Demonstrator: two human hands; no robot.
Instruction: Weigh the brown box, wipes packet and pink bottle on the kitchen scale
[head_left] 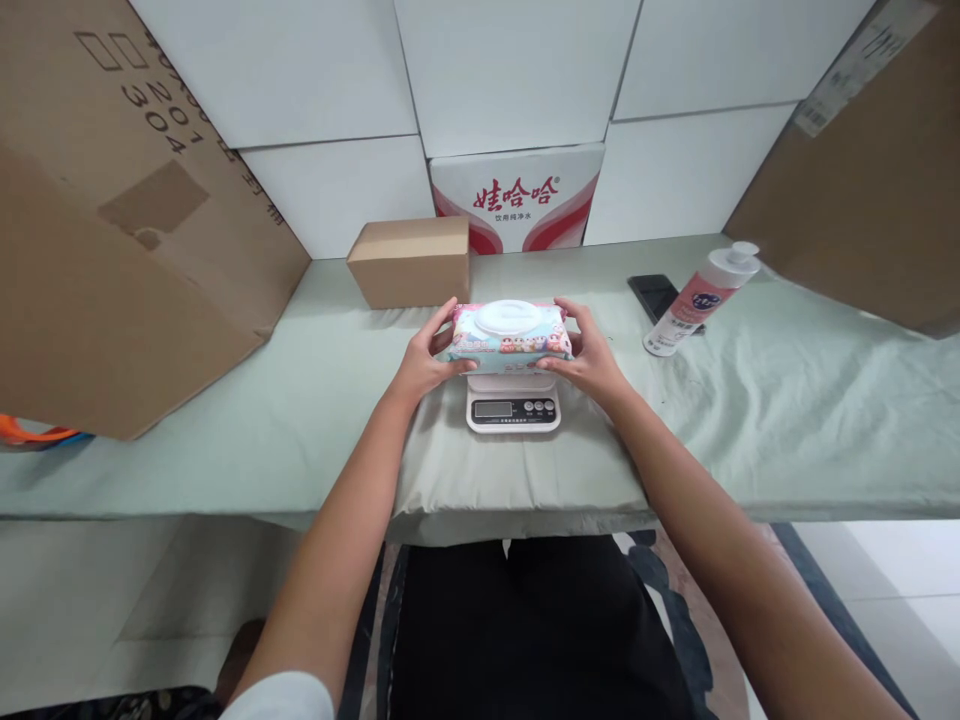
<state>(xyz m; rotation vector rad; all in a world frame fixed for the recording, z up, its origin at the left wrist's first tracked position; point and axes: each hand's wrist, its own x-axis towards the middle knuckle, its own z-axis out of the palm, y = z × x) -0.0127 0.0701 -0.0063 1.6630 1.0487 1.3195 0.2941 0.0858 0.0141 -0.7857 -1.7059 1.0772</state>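
Note:
Between my two hands is a pack of wet wipes point(511, 345), pale blue and pink with a white flip lid on top. My left hand point(429, 358) grips its left end, thumb along the front and fingers behind. At the right end, my right hand point(589, 352) holds it the same way. Right under the pack stands a white digital kitchen scale point(513, 412), its display and buttons facing me. The pack hides most of the weighing plate, so I cannot tell whether the two touch.
A small brown carton point(412, 265) stands behind on the left. To the right, a white-and-pink pump bottle point(694, 305) is beside a dark phone point(654, 296). Large cardboard sheets point(127, 260) flank the green-covered table point(315, 400). A printed white box point(517, 205) is at the back wall.

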